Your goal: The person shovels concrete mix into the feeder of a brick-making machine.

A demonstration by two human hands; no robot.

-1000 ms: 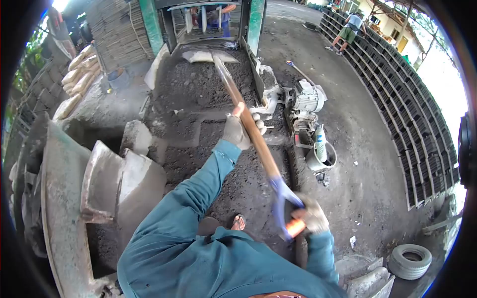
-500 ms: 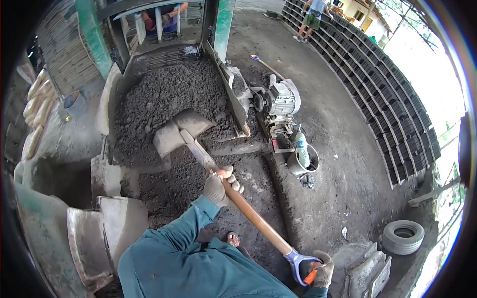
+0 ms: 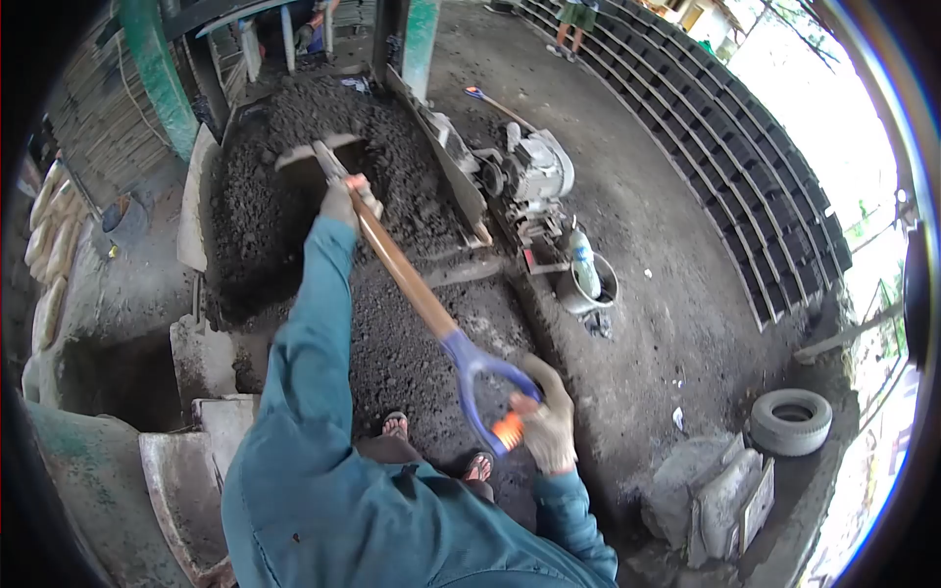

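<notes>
Both of my gloved hands hold a shovel [image 3: 407, 279] with a wooden shaft and a blue D-shaped handle. Low on the shaft, close to the blade, my left hand [image 3: 345, 200] is wrapped round the wood. At the other end my right hand [image 3: 551, 416] grips the D-handle by its orange crossbar. The blade is over a trough of dark, damp, crumbly mix [image 3: 417, 162], and only its pale rear edge shows. A dark hollow lies in the mix below the blade.
A motor [image 3: 542, 167] stands right of the trough, beside a bucket [image 3: 606, 284] holding a bottle [image 3: 584, 265]. Block racks [image 3: 706, 147] line the right side, with a tyre [image 3: 791, 421] nearer me. A person [image 3: 573, 24] stands far back; another person's arm [image 3: 316, 18] shows behind the trough.
The shovel has moved forward, deeper over the trough, and its blade has tipped. My left arm has stretched out; my right hand has come up and left with the handle.
</notes>
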